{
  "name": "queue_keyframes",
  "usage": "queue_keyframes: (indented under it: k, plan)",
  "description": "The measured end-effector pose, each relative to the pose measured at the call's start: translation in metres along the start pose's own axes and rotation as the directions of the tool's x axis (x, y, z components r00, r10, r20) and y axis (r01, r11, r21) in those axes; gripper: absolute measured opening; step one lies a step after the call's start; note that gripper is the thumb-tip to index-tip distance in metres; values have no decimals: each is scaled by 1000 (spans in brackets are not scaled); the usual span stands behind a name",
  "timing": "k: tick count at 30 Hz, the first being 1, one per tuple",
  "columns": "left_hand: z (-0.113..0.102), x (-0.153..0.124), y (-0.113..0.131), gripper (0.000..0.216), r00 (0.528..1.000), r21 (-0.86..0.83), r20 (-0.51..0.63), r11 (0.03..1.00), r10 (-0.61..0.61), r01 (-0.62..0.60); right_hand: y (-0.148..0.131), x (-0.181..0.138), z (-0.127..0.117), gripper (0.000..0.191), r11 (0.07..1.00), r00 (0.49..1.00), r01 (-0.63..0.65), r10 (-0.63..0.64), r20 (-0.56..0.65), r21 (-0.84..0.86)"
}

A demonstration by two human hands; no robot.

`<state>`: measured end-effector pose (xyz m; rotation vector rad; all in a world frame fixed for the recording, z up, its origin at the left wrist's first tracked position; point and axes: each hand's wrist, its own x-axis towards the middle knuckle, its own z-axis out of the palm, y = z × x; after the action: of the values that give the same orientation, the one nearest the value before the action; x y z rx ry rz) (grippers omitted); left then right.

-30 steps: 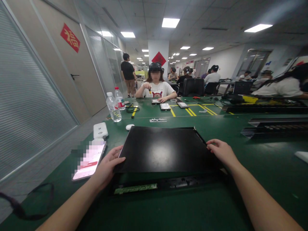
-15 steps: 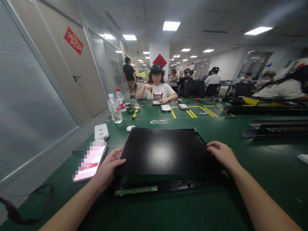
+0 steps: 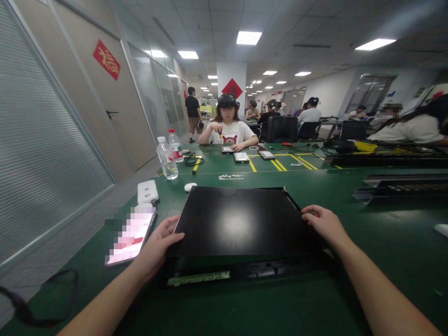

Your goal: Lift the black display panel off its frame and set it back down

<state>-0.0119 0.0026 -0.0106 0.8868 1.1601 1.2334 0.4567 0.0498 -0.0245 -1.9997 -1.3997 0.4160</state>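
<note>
A flat black metal cover panel (image 3: pixel 234 221) lies on top of a low chassis (image 3: pixel 245 269) on the green table; a green circuit board edge shows at the chassis front. My left hand (image 3: pixel 157 245) grips the panel's left edge, thumb on top and fingers curled under. On the right edge, my right hand (image 3: pixel 324 224) holds the panel with its fingers closed over the rim.
A phone (image 3: pixel 131 235) with a lit screen lies left of the panel, a white device (image 3: pixel 147 190) behind it. Two water bottles (image 3: pixel 167 158) stand further back. A black cable (image 3: pixel 35 298) trails at the near left. A person (image 3: pixel 229 130) sits opposite; black chassis parts (image 3: pixel 399 186) lie to the right.
My hands and the panel have barely moved. The view has tilted slightly. A standing person in the background has walked further away.
</note>
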Motion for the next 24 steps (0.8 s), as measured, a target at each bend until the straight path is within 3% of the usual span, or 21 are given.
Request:
queue_keyframes:
  k: [9,24]
  plan:
    - [0,1,2,85,998,-37,28,998,-56,57,-1,0,-1,25,1000,1000,-11,12,19,-27]
    - [14,-9,16,80,996,-51,-2,995,-91,90,4,2,2,23,999,1000,19,-19,3,34]
